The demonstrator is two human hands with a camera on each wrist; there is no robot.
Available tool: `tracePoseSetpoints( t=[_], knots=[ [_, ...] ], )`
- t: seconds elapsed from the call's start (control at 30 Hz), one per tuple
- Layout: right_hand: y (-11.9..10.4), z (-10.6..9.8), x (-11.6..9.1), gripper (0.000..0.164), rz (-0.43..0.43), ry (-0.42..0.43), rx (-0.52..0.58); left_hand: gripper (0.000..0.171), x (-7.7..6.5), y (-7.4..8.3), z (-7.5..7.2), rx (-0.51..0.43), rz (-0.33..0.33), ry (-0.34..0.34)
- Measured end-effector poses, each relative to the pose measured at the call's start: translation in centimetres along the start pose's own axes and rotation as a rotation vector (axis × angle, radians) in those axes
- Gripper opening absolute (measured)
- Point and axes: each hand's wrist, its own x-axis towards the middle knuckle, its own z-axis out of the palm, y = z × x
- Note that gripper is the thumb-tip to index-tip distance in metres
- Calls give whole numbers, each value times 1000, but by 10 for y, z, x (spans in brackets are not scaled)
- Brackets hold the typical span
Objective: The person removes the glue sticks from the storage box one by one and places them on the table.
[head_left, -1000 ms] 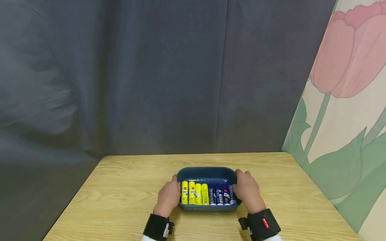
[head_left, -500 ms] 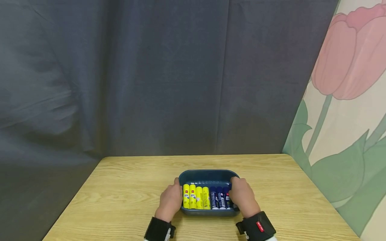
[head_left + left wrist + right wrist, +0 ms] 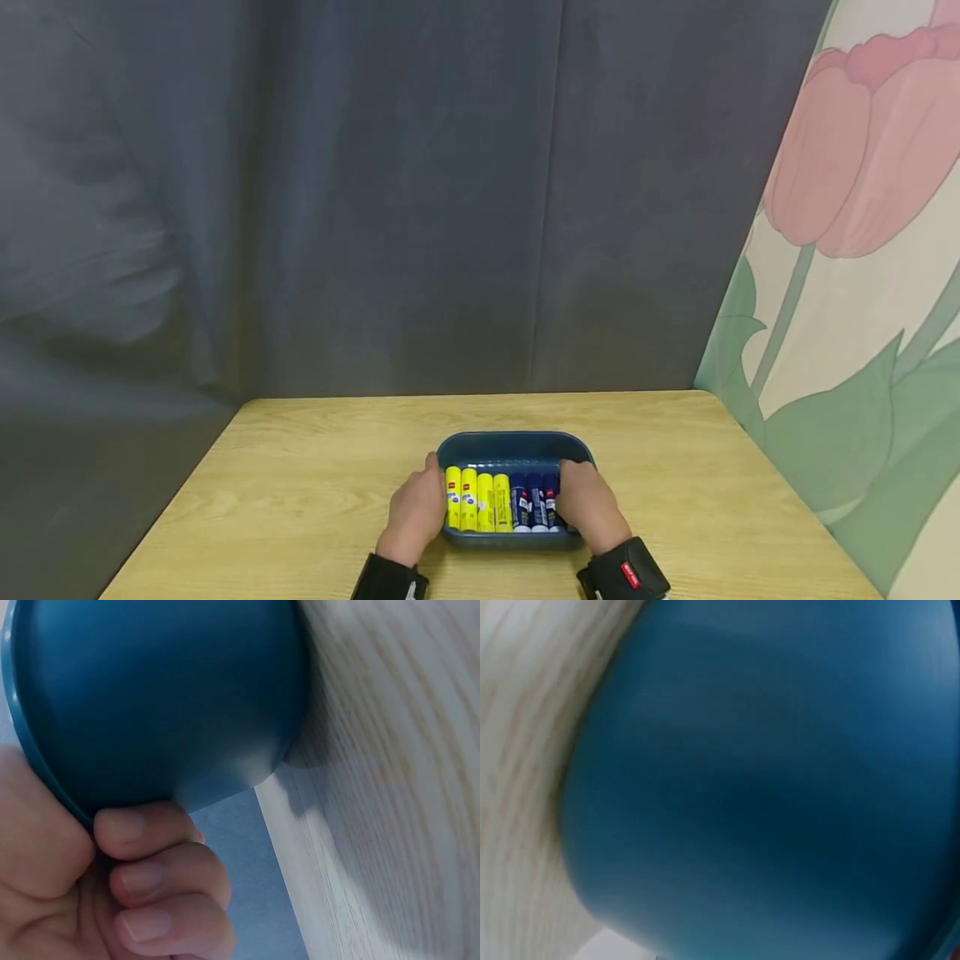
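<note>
A dark blue rectangular tray [image 3: 513, 541] stands on the wooden table. Along its front half lie several yellow glue sticks [image 3: 485, 502] on the left and several dark blue glue sticks [image 3: 537, 504] on the right, side by side. At the tray's left end my left hand [image 3: 414, 510] grips the rim; in the left wrist view, curled fingers [image 3: 169, 874] press the outer wall. My right hand [image 3: 590, 505] reaches over the right end into the tray, covering the rightmost sticks. Its fingertips are hidden, and the right wrist view is filled by the tray's outer wall [image 3: 757, 780].
The pale wooden table [image 3: 300, 483] ends at a dark grey curtain [image 3: 397, 250] behind and on the left. A wall painted with a pink tulip [image 3: 847, 150] rises along the right side. Both wrists wear black straps [image 3: 624, 571].
My right hand has moved left from the tray's right rim to over the blue glue sticks, hiding the rightmost. My left hand has stayed on the left rim. The view has tilted slightly upward.
</note>
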Motion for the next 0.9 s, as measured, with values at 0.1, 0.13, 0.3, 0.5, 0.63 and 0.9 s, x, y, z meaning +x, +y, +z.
tracePoseSetpoints(
  t=[0.1, 0.13, 0.3, 0.5, 0.63, 0.9],
  knots=[
    [0, 0, -2, 35, -12, -12, -10, 44, -3, -1, 0, -4, -20, -25],
    [-1, 0, -2, 35, -15, -12, -14, 44, -4, -1, 0, -4, -20, -23],
    [-3, -5, 0, 38, -31, -15, -12, 43, -1, 0, -3, -5, -7, 13],
    [-4, -5, 1, 47, -41, -31, -4, 43, -2, -1, -4, 10, -9, 8],
    [-3, -3, 0, 49, -33, -47, -3, 42, -5, -1, -4, 9, -10, 6],
    [-7, -8, 3, 49, -18, -50, -6, 42, -4, 2, -11, 4, -15, 5]
  ],
)
